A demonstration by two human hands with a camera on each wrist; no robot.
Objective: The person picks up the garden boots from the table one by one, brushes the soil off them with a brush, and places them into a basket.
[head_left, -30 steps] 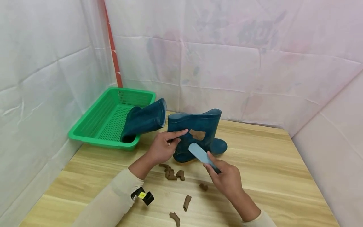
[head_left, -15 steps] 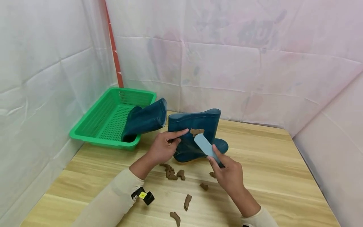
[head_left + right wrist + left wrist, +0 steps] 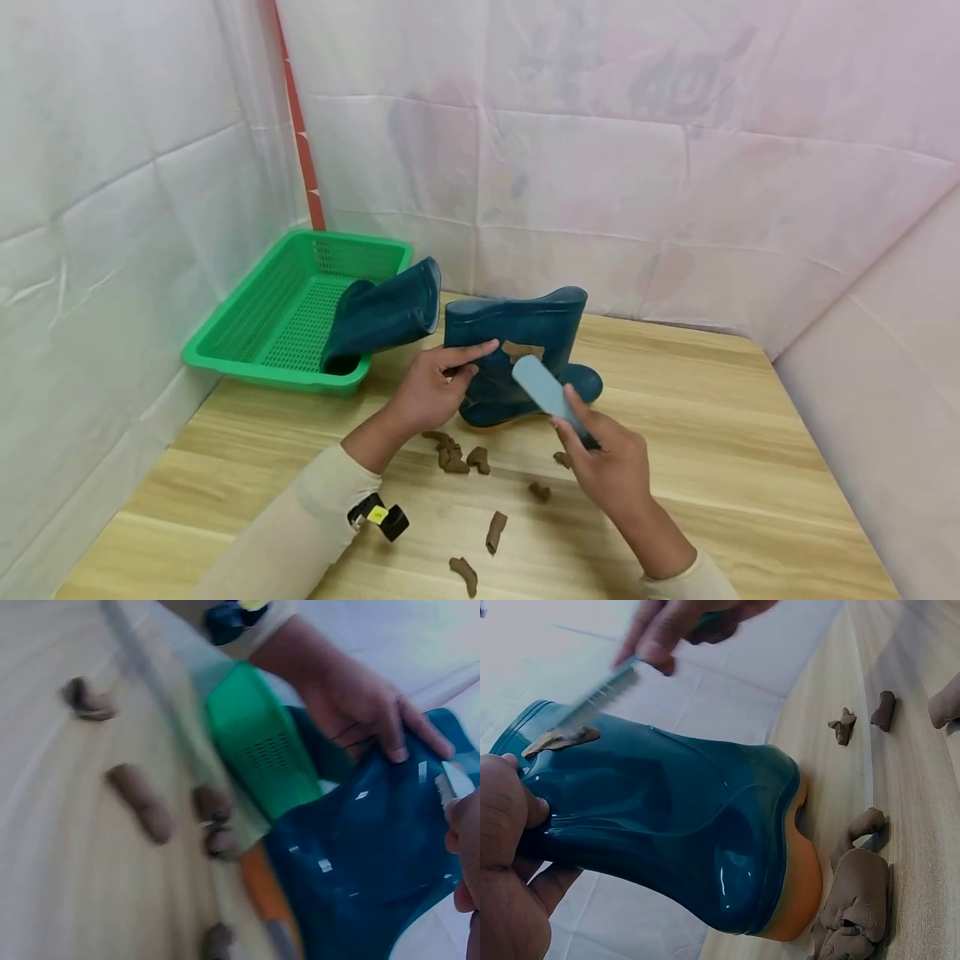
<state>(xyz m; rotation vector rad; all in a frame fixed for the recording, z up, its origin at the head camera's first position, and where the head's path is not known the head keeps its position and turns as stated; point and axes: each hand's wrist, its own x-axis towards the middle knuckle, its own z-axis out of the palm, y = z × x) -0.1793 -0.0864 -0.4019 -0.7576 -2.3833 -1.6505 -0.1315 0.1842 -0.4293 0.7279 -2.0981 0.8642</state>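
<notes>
A dark teal rubber boot with an orange sole stands on the table, its shaft in my left hand. The thumb and index finger lie along the outside of the shaft, with other fingers behind it in the left wrist view. A flattened patch of brown clay-like mud sticks to the shaft near the index fingertip. My right hand grips a pale blue brush by its handle. In the left wrist view its bristles meet the patch, which the brush partly covers in the head view.
A second teal boot leans in a green plastic basket at the left, its top overhanging the rim. Several brown clumps lie on the wooden table before the boot. White sheeting encloses the back and sides.
The brush has moved up and slightly right, from below the patch onto its lower edge. A small clump beside my right hand has come into view. My left hand keeps its place.
</notes>
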